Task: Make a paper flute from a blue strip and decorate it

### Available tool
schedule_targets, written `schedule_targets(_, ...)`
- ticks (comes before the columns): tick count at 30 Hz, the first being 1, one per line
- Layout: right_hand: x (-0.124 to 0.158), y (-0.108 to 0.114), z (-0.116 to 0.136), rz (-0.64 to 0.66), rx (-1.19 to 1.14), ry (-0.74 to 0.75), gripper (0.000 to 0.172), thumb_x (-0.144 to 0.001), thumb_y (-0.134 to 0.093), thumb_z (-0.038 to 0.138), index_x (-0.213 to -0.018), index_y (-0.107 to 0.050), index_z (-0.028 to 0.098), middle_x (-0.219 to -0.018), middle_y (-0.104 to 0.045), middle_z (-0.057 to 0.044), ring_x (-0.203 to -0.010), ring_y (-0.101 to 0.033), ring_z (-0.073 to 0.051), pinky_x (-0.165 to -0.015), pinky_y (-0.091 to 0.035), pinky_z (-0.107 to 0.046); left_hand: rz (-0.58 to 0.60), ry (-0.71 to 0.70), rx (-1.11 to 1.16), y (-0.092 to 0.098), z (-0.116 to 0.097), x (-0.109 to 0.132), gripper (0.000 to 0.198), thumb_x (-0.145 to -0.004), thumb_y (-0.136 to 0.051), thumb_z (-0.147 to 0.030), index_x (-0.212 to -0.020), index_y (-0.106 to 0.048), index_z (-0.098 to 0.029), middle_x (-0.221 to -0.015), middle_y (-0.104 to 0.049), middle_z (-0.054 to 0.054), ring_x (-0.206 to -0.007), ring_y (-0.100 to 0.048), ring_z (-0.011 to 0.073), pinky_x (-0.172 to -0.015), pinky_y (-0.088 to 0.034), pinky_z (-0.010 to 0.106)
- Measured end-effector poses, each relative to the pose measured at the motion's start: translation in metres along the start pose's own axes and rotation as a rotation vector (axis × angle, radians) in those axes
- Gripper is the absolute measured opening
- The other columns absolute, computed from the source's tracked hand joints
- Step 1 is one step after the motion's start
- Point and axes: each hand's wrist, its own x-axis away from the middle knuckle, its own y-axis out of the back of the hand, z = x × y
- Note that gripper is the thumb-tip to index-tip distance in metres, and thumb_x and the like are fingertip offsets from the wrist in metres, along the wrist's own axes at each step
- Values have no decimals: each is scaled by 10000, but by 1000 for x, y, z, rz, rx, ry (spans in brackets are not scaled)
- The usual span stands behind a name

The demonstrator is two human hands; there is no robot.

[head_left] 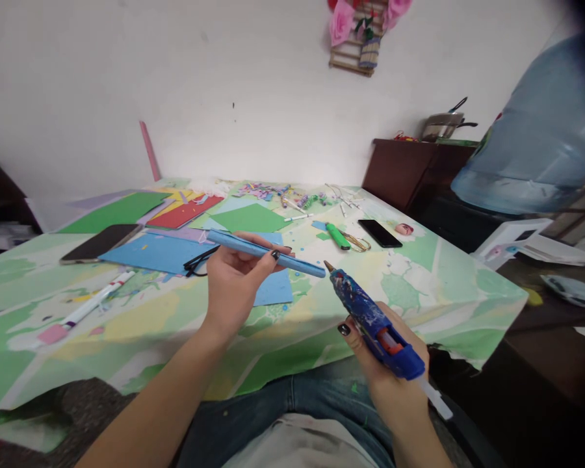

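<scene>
A white wall (pixel 273 78) stands behind a table covered with a green, yellow and white patterned cloth (pixel 175 318), and you sit at its near edge.

In front of you, raised above the cloth, is a narrow, light-blue strip of folded paper or foam (pixel 246 247), tilted slightly down to the right. Your left hand (pixel 238 279) holds it around the middle: the thumb presses on the near face, the fingers curl behind, and the gap between them is only as wide as the strip.

Just beside its right end is the brown tip of a paint-smeared, dark-blue plastic glue gun (pixel 363 309); whether they touch, you cannot tell from this angle. Your right hand (pixel 387 390) is closed around the gun's body, thumb along its side; the trigger is hidden, so any squeeze cannot be judged.

The step in hand seems to be lining up nozzle and strip. The next move likely calls for a steady left pinch and a small, controlled right-hand motion.

Beyond the strip lie a flat green paper sheet (pixel 251 218) and, farther right, a bright green-handled tool (pixel 338 235) and a black phone (pixel 380 233). To the left lies a flat blue sheet (pixel 146 250).
</scene>
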Motion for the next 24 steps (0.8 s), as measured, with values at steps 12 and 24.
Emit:
schedule_targets(12,-7,-10,-5,-235,-112,15,108,-770,-672,296,-785,-614,206,-754,-615,-25,-700,-577,-187,-589,-450,-292,105,151,146,1,4,-1,153,-742,-715,-199,-831,-597,-159,-754,-742,35,-839,-718,235,-637,-604,277)
schedule_targets(24,-22,-17,-11,10,-249,-13,264,-738,-718,273,-986,-637,231,-973,-673,-48,-863,-629,-214,-758,-504,-328,207,311,217,-3,1,3,184,-729,-722,-198,-827,-574,-149,-749,-725,40,-792,-720,230,-598,-606,268)
